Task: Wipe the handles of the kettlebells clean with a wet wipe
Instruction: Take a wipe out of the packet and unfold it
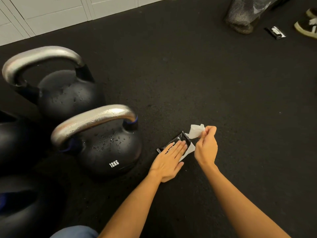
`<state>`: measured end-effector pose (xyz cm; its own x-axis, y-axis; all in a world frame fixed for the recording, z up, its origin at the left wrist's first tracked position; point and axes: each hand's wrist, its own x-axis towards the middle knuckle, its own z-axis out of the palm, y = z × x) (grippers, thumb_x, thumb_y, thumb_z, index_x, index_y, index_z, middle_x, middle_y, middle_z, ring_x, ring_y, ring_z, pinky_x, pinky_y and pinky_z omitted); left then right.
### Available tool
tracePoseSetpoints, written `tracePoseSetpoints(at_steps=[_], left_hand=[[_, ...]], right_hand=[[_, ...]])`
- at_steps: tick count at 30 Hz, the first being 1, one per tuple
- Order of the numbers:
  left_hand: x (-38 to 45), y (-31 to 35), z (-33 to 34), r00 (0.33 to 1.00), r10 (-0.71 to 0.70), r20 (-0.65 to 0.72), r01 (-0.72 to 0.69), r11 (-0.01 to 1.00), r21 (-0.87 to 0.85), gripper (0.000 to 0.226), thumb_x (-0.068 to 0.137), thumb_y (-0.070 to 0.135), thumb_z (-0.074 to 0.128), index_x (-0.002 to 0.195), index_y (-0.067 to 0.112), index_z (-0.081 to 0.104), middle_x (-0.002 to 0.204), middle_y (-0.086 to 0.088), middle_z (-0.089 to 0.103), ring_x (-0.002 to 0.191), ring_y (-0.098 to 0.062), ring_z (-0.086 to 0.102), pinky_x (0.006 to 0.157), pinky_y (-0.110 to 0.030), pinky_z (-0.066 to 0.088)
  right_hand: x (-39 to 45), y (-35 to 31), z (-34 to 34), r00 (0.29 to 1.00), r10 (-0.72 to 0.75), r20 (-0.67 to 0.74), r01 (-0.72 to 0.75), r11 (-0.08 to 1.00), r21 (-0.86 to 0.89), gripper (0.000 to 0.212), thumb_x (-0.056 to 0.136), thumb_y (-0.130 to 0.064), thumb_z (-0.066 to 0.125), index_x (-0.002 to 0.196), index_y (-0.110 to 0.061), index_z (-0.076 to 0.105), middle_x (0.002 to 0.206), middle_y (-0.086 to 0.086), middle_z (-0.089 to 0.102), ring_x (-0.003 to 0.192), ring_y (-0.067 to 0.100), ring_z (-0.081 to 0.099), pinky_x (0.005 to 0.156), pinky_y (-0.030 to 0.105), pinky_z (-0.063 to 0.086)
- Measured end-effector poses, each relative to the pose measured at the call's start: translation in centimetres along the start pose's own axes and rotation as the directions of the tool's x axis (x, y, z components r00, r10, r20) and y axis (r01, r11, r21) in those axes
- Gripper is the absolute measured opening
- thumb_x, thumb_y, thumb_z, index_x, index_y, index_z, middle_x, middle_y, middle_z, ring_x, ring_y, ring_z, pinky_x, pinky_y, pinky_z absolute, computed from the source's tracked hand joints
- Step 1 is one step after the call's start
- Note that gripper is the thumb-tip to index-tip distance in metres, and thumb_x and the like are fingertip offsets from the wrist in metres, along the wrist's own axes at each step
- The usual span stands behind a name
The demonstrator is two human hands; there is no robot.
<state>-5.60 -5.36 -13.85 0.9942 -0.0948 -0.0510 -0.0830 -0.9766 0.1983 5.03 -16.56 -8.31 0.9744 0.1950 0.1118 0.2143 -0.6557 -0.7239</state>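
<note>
Hands work over a black rubber floor [188,74]. Left hand [169,159] lies flat, fingers straight, pressing down on a black wipe packet [178,143] that rests on the floor just right of the near kettlebell. Right hand [205,146] has its grip closed in a pinch on a white wet wipe [196,131], fingertips curled round it; the wipe sticks out of the packet's far end, crumpled at the top. More white sheet shows under the packet's right edge, between the two hands.

Near kettlebell [106,148], black, marked 12KG, stands upright on the floor left of the packet, close but not touching it. Its handle [92,121] is bare silver metal with water drops on it, drops also on the black body. Second kettlebell [68,95] stands behind and left of it, silver handle [41,57] arched above. Parts of further dark kettlebells at the left edge, cut off by the frame.

Far right: mesh bin [243,14] on the floor, another black packet [275,32] beside it, a shoe [307,29] at the edge. White cabinet fronts [51,12] along the top left. Blue trouser knee [75,232] at the bottom.
</note>
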Motion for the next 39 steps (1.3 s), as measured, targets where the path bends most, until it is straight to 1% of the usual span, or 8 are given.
tracePoseSetpoints(at_steps=[6,10,14,21,26,31,36,39], left_hand=[[0.3,0.5,-0.7,0.999,-0.047,0.026,0.048,0.998,-0.028,0.061,0.101,0.043,0.015,0.152,0.014,-0.003,0.161,-0.001,-0.004,0.148,-0.017,-0.003,0.119,-0.037,0.000],[0.6,1.2,-3.6,0.978,-0.090,-0.186,0.047,0.974,-0.222,0.054,0.099,0.031,0.030,0.149,0.011,0.026,0.156,-0.004,0.028,0.145,-0.014,0.020,0.118,-0.036,0.022],[0.1,1.3,-9.4,0.822,-0.276,-0.498,-0.079,0.811,-0.580,0.047,0.092,0.012,0.045,0.138,0.006,0.047,0.140,-0.007,0.053,0.135,-0.011,0.042,0.110,-0.031,0.038],[-2.4,-2.6,-22.7,0.452,-0.541,-0.710,-0.208,0.710,-0.673,0.043,0.086,-0.013,0.051,0.124,0.005,0.061,0.125,-0.005,0.063,0.122,-0.012,0.054,0.101,-0.026,0.045],[-5.8,-7.9,-28.8,0.288,-0.698,-0.656,-0.144,0.646,-0.750,0.036,0.091,0.004,0.060,0.126,0.011,0.060,0.128,0.002,0.061,0.120,-0.008,0.053,0.098,-0.027,0.048],[-10.9,-12.4,-31.9,0.277,-0.854,-0.440,-0.155,0.413,-0.898,0.046,0.088,0.024,0.067,0.132,0.021,0.056,0.117,0.007,0.064,0.103,-0.007,0.062,0.086,-0.026,0.054],[-18.2,-16.1,-34.3,0.160,-0.918,-0.363,-0.243,0.319,-0.916,0.032,0.089,0.030,0.064,0.114,0.009,0.066,0.103,-0.007,0.071,0.096,-0.017,0.069,0.084,-0.037,0.057],[-22.2,-17.7,-35.5,0.097,-0.977,-0.192,-0.375,0.143,-0.916,0.022,0.094,0.020,0.059,0.107,0.004,0.066,0.098,-0.007,0.070,0.093,-0.018,0.068,0.083,-0.041,0.058]], right_hand=[[0.7,-1.5,0.1,0.997,-0.074,0.018,0.075,0.997,-0.012,0.011,0.102,-0.016,0.037,0.096,-0.026,0.038,0.076,-0.003,0.053,0.061,0.013,0.053,0.054,0.028,0.040],[1.2,-4.1,-0.1,0.997,-0.076,-0.008,0.077,0.997,0.022,0.016,0.099,-0.012,0.044,0.091,-0.026,0.043,0.085,-0.004,0.053,0.076,0.014,0.054,0.063,0.028,0.041],[1.8,-9.4,-1.1,0.988,-0.137,-0.075,0.148,0.972,0.182,0.021,0.096,-0.006,0.048,0.089,-0.025,0.046,0.086,-0.005,0.053,0.081,0.016,0.053,0.065,0.027,0.042],[2.7,-22.5,-2.1,0.964,-0.228,-0.134,0.264,0.837,0.480,0.008,0.099,-0.006,0.048,0.092,-0.010,0.050,0.070,0.000,0.053,0.058,0.011,0.045,0.054,0.030,0.038],[1.1,-30.6,-0.3,0.923,-0.381,-0.054,0.336,0.731,0.594,0.007,0.099,-0.008,0.050,0.093,-0.006,0.052,0.074,0.009,0.059,0.060,0.024,0.051,0.054,0.039,0.041],[-1.6,-37.6,2.4,0.830,-0.550,0.089,0.350,0.638,0.686,0.005,0.098,-0.010,0.054,0.094,-0.009,0.056,0.078,0.012,0.067,0.070,0.031,0.067,0.056,0.044,0.051],[-5.8,-43.9,5.4,0.718,-0.664,0.209,0.344,0.599,0.723,0.006,0.095,-0.014,0.060,0.099,-0.011,0.063,0.089,0.005,0.071,0.080,0.016,0.071,0.064,0.024,0.056],[-8.1,-46.8,7.4,0.666,-0.684,0.299,0.342,0.635,0.692,0.009,0.093,-0.015,0.062,0.101,-0.010,0.064,0.090,0.003,0.071,0.083,0.014,0.071,0.068,0.024,0.059]])
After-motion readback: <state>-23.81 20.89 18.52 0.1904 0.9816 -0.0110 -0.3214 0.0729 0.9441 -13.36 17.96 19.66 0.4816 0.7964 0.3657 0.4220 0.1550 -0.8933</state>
